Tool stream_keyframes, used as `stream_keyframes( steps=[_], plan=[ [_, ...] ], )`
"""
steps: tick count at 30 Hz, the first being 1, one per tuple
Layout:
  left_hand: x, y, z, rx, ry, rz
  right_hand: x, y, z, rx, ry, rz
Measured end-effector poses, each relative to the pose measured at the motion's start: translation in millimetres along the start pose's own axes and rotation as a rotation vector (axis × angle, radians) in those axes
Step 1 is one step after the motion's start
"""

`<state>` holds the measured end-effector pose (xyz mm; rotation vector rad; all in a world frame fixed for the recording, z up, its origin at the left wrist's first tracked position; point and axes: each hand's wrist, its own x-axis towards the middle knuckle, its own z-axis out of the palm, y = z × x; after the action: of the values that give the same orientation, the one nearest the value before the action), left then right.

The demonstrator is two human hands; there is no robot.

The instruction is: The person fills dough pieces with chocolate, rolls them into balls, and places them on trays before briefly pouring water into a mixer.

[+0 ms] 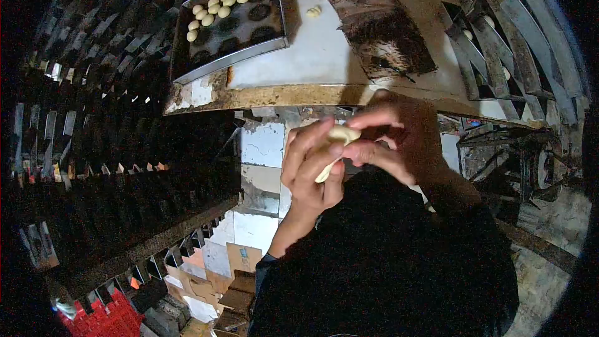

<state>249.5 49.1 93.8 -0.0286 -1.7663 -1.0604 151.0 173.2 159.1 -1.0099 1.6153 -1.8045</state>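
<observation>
In front of my chest, just off the table's edge, both hands work on a piece of pale dough [343, 133]. My left hand [311, 163] has its fingers curled around the dough, and part of it shows below between the fingers. The thumb and fingers of my right hand [390, 134] pinch the dough's upper right side. Beyond them, a dark metal tray [234, 57] on the table holds several round dough balls [213, 9] at its far side. A small dough scrap [314, 10] lies to the right of the tray.
A worn dark brown sheet [380, 28] lies on the pale table [299, 62]. Metal trays [524, 43] are stacked at the right, some with dough balls inside. Dark racks of metal pans [125, 118] fill the left. A red crate [109, 318] and cardboard [243, 259] are below.
</observation>
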Motion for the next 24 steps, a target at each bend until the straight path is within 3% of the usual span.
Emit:
stream_keyframes(
  steps=[3, 4, 5, 7, 10, 12, 14, 16, 20, 23, 24],
  plan=[
    [0, 18, 16, 0.381, -0.036, 0.031, -4, -20, -6, -0.483, -0.010, -0.437],
    [11, 32, 20, 0.449, -0.200, -0.025, -13, -31, -13, -0.676, -0.047, -0.299],
    [13, 33, 32, 0.336, -0.180, -0.059, -18, -28, -21, -0.801, 0.043, -0.405],
    [16, 37, 63, 0.100, -0.151, -0.128, -29, -13, -51, -0.701, 0.135, -0.558],
    [15, 53, 115, -0.886, -0.209, -0.537, -50, -30, -108, -0.754, 0.234, -0.541],
    [11, 49, 148, -1.020, -0.306, -0.509, -67, -54, -144, -0.578, 0.302, -0.363],
    [15, 44, 202, -0.917, -0.327, -0.149, -88, -75, -180, -0.316, 0.294, -0.073],
    [25, 53, 240, -0.800, -0.372, 0.010, -106, -67, -218, -0.410, 0.311, -0.348],
    [45, 109, 324, -0.840, -0.095, -0.032, -123, -83, -263, -0.837, 0.383, -0.689],
    [47, 125, 360, -0.736, -0.026, -0.080, -138, -95, -295, -0.783, 0.384, -0.779],
    [55, 130, 370, -0.787, -0.107, -0.073, -138, -93, -307, -0.689, 0.332, -0.813]
  ],
)
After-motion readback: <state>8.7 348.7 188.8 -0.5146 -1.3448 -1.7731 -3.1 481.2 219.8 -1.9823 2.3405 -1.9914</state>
